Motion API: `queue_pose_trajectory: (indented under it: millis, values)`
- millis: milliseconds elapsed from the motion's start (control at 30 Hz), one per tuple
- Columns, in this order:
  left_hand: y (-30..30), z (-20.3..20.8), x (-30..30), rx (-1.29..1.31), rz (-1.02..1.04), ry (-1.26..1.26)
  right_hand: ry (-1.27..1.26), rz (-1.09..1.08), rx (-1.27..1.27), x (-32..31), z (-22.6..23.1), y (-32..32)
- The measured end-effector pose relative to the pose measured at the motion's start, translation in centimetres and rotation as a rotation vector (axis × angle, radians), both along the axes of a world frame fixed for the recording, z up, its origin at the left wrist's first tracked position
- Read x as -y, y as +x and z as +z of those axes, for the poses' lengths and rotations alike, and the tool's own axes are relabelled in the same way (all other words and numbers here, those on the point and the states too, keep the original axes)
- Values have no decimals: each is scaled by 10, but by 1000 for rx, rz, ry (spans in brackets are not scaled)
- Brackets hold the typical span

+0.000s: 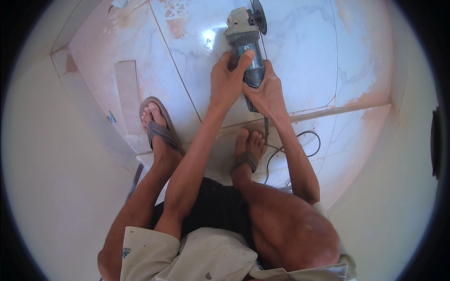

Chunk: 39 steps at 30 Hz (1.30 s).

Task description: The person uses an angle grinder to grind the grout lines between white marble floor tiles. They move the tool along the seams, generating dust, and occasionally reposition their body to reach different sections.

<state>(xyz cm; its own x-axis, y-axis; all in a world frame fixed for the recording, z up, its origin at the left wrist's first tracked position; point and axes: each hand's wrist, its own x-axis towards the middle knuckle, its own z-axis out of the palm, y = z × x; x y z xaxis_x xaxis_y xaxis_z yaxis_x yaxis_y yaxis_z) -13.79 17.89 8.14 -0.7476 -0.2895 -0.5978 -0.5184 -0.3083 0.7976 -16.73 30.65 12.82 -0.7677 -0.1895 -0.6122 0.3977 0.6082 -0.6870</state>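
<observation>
An angle grinder (243, 35) with a grey head and a dark body is held between my two hands, above the tiled floor. Its black disc (259, 17) points away from me at the top. My left hand (228, 77) wraps the left side of the body, the thumb lying along its top. My right hand (267, 93) grips the rear part from the right. The power cord (266, 129) leaves the back end and runs down past my right foot. Whether the disc spins cannot be made out.
A narrow tile strip (127, 96) lies on the floor left of my sandalled left foot (157, 119). The cord loops (315, 145) right of my other foot (248, 150). A step edge (342, 110) crosses the marbled tiles (300, 56). Pale walls (42, 154) rise on both sides.
</observation>
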Motion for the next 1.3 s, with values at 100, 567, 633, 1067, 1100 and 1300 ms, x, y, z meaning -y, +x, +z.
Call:
queue_pose_trajectory:
  millis: [100, 567, 633, 1067, 1100, 1300]
  values:
    - [3, 0, -3, -10, 3, 10, -6, -8, 9, -4, 0, 3]
    - [23, 5, -13, 7, -22, 0, -8, -17, -10, -15, 4, 24]
    - [27, 5, -15, 5, -24, 1, -9, -22, -4, -16, 4, 27]
    - [37, 24, -25, 39, -24, 15, -37, -44, -24, -28, 11, 45]
    - [38, 28, -25, 57, -45, 4, -45, -55, -21, -30, 14, 46]
    - [32, 63, -43, -57, -5, 217, -111, -163, -94, -42, 40, 52]
